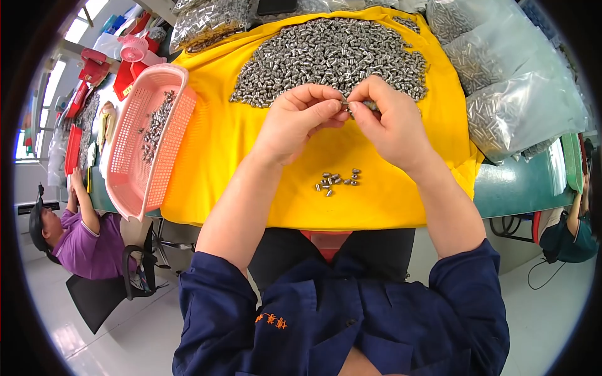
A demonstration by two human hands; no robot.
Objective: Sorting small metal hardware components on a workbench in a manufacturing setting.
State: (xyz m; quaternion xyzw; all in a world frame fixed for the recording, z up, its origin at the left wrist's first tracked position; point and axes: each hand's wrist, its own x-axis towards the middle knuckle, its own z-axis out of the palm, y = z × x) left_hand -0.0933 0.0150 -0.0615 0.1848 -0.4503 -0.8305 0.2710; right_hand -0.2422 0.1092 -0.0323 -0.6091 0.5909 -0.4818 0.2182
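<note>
My left hand [302, 120] and my right hand [390, 120] meet over the yellow cloth [219, 156], just in front of a wide heap of small metal cylinders [332, 56]. Thumb and forefinger of each hand pinch a small metal part [347, 104] between them; the fingers hide most of it. Closer to me on the cloth lies a small loose group of the same metal cylinders [337, 180]. To the left stands a pink plastic basket [174, 135] with a scatter of small metal parts [157, 128] inside.
Clear plastic bags of metal parts [511, 113] stand along the right side, and more bags [210, 25] lie at the back left. A dark phone [276, 6] sits at the back. A person in purple [94, 247] sits at the left; another person [569, 235] is at the right.
</note>
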